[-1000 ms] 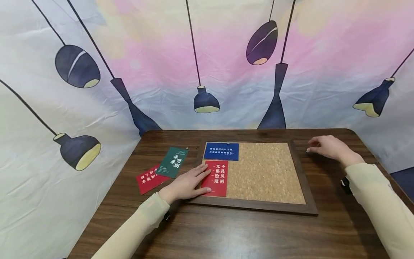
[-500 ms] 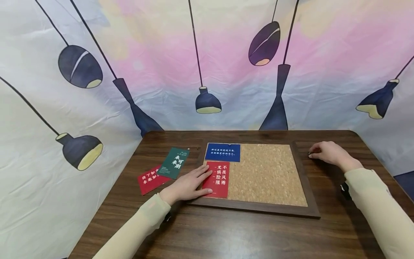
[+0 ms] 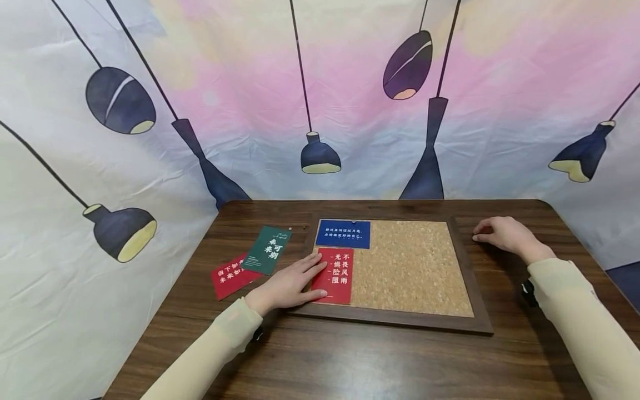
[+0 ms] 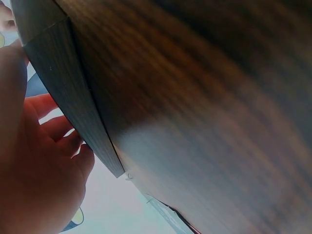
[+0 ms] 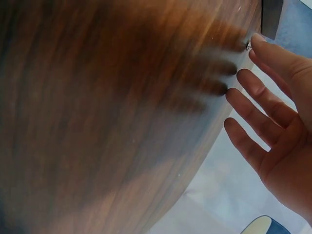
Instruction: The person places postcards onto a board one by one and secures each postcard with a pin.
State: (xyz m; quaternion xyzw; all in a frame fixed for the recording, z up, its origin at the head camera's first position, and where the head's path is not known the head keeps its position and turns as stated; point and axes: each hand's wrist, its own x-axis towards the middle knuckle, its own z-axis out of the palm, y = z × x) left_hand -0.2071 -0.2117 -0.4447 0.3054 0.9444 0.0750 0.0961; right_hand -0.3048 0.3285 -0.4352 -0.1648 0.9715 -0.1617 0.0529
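Observation:
My left hand [image 3: 287,283] lies with spread fingers on the left edge of an upright red card [image 3: 341,275], pressing it against the framed cork board [image 3: 412,266]. Above that card a blue card [image 3: 345,235] lies on the board, a small pin [image 3: 353,222] at its top edge. To the right of the frame, my right hand [image 3: 507,236] is low over the tabletop. Its thumb and index fingertips come together on a tiny thumbtack [image 5: 248,46], mostly hidden by them; the other fingers are loosely extended in the right wrist view.
On the brown wooden table [image 3: 380,366], left of the board, a green card [image 3: 266,250] overlaps another red card [image 3: 232,278]. Two tiny round tacks sit near the green card's top, one silver tack [image 3: 290,228] and one dark tack [image 3: 304,227]. A lamp-patterned cloth [image 3: 260,111] hangs behind.
The right hand has lowered slightly, its thumb and index fingertips closing over the small silvery tack seen at them earlier. The left hand has stayed on the red card.

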